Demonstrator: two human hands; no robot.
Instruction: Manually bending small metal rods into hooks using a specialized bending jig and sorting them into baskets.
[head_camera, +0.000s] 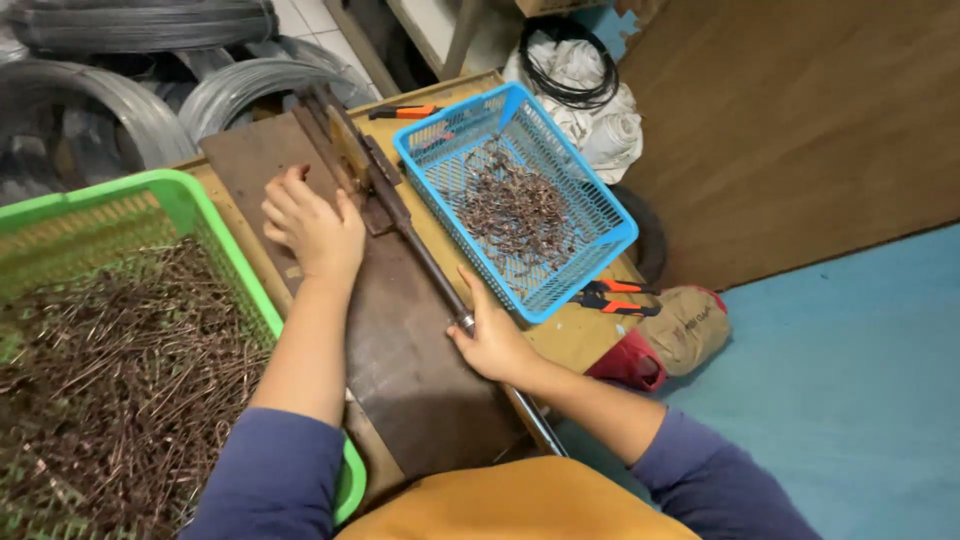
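Lever bar (425, 255) of a bench-mounted metal tool is seen running diagonally across a dark steel plate (400, 350), its long axis going from the hinged head (345, 150) at the far left down to the near right, where the free end passes under the right hand (495, 340). The right hand is closed around the bar near that free end, fingers wrapped over it and thumb toward the head. The left hand (310, 225) is loosely curled, knuckles up, and is rested on the plate just left of the head; whether a small wire piece is pinched under its fingers cannot be told, as the fingertips are hidden. The head thus lies up and to the left of the right-hand grip, along the bar's own axis, and the left hand is the nearer to it.

The plate is laid on a wooden bench top (570, 335). A blue mesh basket (610, 235) holding a thin layer of short brown wire pieces stands just right of the bar. Orange-handled pliers (610, 295) lie at its near corner, a second orange-handled tool (405, 111) at its far corner. A green basket (215, 230), heaped with similar wire pieces, is set to the left, touching the bench edge.

Coils of grey wire (130, 100) are stacked beyond. A blue floor (850, 380) and a brown board wall (800, 130) are noted to the right.
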